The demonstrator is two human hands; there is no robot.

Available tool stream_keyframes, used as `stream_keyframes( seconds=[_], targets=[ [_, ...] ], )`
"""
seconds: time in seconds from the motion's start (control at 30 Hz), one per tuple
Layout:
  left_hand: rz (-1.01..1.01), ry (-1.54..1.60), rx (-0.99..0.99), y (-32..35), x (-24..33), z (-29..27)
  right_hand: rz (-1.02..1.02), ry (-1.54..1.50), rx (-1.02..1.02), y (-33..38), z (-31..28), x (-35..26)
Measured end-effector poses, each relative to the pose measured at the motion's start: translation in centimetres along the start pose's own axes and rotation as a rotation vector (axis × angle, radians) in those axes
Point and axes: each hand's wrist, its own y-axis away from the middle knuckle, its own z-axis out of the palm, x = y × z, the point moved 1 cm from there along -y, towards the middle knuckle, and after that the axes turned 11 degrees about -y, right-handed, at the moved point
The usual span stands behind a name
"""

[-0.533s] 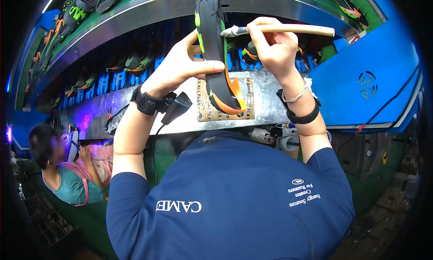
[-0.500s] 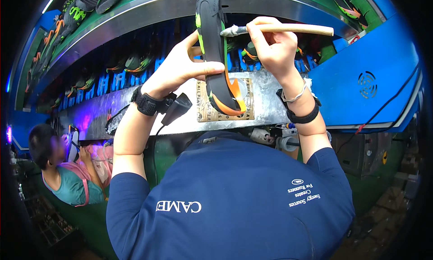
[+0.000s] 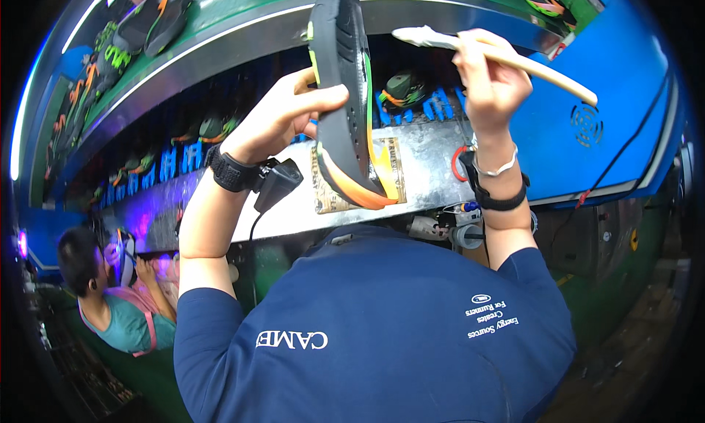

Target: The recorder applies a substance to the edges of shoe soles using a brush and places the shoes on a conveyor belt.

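Note:
My left hand [image 3: 275, 118] is closed round the middle of a black shoe sole [image 3: 339, 136] with orange and green edging, its thumb lying across the face. The sole stands roughly upright above the bench, its orange end low, and a shiny strip shows along its right inner side. To the right, my right hand [image 3: 490, 85] grips a brush [image 3: 551, 74] by its pale wooden handle. The whitish bristle end points left toward the sole, with a gap between them.
A piece of printed brown cardboard [image 3: 327, 195] lies on the metal bench [image 3: 433, 155]. Behind, shoes [image 3: 402, 89] sit along a row of blue supports. More soles [image 3: 154, 19] rest on the upper green shelf. A blue machine housing [image 3: 558, 144] stands right; a co-worker [image 3: 125, 313] sits left.
The brush has moved right, away from the sole's edge, and its handle now slopes down to the right. The sole has turned, showing more of its inner face.

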Motion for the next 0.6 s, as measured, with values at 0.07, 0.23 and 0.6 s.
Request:
stream_keyframes(
  seconds=[0.07,0.23,0.6],
  targets=[
    [0.047,0.27,-0.16,-2.0,1.1,0.5,-0.054,0.086,0.095,0.1,-3.5,-1.5],
    [0.14,0.438,-0.231,-11.2,6.8,1.5,0.077,0.229,0.409,3.3,-11.0,-6.4],
    [-0.118,0.345,-0.121,-39.2,9.7,7.4,0.131,0.334,0.687,9.8,-15.8,-12.1]
  ],
)
